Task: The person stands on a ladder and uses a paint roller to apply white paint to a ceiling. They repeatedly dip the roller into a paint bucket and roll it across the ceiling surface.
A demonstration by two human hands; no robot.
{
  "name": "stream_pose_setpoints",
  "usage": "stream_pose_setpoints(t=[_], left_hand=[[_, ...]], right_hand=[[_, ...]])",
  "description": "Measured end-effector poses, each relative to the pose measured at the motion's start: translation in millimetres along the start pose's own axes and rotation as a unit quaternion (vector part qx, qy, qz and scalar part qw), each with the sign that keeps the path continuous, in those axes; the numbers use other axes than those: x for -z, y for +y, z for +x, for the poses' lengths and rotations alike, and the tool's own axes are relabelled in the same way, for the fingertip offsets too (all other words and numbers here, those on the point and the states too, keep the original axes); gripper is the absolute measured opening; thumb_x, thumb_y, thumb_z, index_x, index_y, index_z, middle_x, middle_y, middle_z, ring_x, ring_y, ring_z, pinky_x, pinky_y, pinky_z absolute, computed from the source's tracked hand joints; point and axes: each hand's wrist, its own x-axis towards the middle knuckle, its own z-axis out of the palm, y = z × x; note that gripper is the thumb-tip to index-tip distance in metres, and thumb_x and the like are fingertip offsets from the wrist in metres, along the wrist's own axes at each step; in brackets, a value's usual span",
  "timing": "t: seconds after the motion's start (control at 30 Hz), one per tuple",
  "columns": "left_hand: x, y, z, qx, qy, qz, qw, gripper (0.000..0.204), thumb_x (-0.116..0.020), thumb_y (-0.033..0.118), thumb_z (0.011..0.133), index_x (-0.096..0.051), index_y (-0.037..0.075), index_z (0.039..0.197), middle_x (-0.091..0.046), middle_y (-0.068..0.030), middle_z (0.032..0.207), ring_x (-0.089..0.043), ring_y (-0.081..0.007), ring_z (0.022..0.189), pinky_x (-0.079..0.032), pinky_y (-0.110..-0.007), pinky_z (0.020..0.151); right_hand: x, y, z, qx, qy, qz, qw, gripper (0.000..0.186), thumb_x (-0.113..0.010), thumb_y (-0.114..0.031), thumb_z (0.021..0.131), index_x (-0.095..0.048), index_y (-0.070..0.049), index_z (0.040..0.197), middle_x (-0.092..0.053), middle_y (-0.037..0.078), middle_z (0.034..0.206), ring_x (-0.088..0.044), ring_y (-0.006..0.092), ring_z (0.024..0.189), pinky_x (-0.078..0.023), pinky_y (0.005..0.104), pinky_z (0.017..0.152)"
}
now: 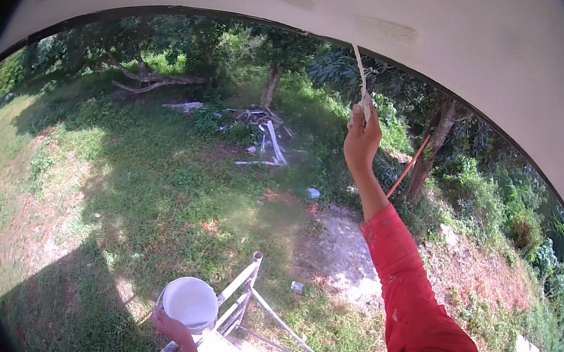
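Note:
My right hand [361, 138] is raised at arm's length in a red sleeve and grips a thin white-coated brush [361, 72]. The brush's tip touches the lower edge of a white curved overhang [397, 22] above me. My left hand [172, 327] is low near the bottom edge and holds the rim of a white paint bucket [190, 302] that looks full of white paint. The bucket sits beside the top of a paint-spattered metal ladder [240, 296].
Far below lies a grassy yard with bare soil patches. A pile of white boards and debris [264, 136] lies near a tree trunk [270, 84]. An orange pole [408, 166] leans by another trunk [435, 141]. A fallen branch [150, 81] is at the back left.

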Motion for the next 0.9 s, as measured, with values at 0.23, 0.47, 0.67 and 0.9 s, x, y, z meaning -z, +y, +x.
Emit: stream_pose_setpoints(t=[0.23, 0.47, 0.67, 0.9], left_hand=[[3.1, -7.0, 7.6, -0.022, 0.006, 0.076, 0.997, 0.042, -0.045, 0.03, 0.113, -0.062, -0.005, 0.13, -0.07, -0.019, 0.115, -0.069, -0.0284, 0.102, -0.055, -0.042, 0.089], [8.6, -16.0, 13.8, -0.018, 0.0, 0.095, 0.995, 0.046, -0.045, 0.031, 0.111, -0.063, -0.008, 0.129, -0.068, -0.0277, 0.123, -0.068, -0.0382, 0.109, -0.053, -0.049, 0.094], [7.1, -29.5, 22.3, -0.011, -0.005, 0.027, 1.0, 0.045, -0.044, 0.031, 0.111, -0.063, -0.008, 0.125, -0.067, -0.0252, 0.118, -0.066, -0.0352, 0.106, -0.051, -0.046, 0.095], [1.3, -11.8, 11.7, -0.011, 0.008, 0.039, 0.999, 0.044, -0.043, 0.032, 0.112, -0.063, -0.007, 0.119, -0.068, -0.0244, 0.113, -0.067, -0.0321, 0.099, -0.053, -0.045, 0.088]], right_hand=[[10.8, -40.2, 11.3, 0.082, -0.023, -0.043, 0.995, 0.044, -0.053, -0.027, 0.113, -0.056, -0.003, 0.15, -0.059, 0.001, 0.082, -0.052, 0.008, 0.068, -0.045, 0.0276, 0.061], [11.8, 35.4, 13.0, 0.026, 0.001, -0.141, 0.99, 0.036, -0.053, -0.018, 0.112, -0.06, -0.007, 0.145, -0.069, 0.018, 0.105, -0.069, 0.0314, 0.085, -0.055, 0.0392, 0.078], [7.3, 30.0, 21.0, 0.047, -0.006, -0.187, 0.981, 0.037, -0.055, -0.021, 0.111, -0.061, -0.004, 0.143, -0.07, 0.019, 0.112, -0.069, 0.0309, 0.087, -0.055, 0.039, 0.08], [-14.9, -1.5, 25.3, 0.159, -0.045, -0.173, 0.971, 0.04, -0.057, -0.011, 0.108, -0.058, -0.015, 0.148, -0.061, 0.014, 0.09, -0.06, 0.0277, 0.069, -0.049, 0.0394, 0.063]])
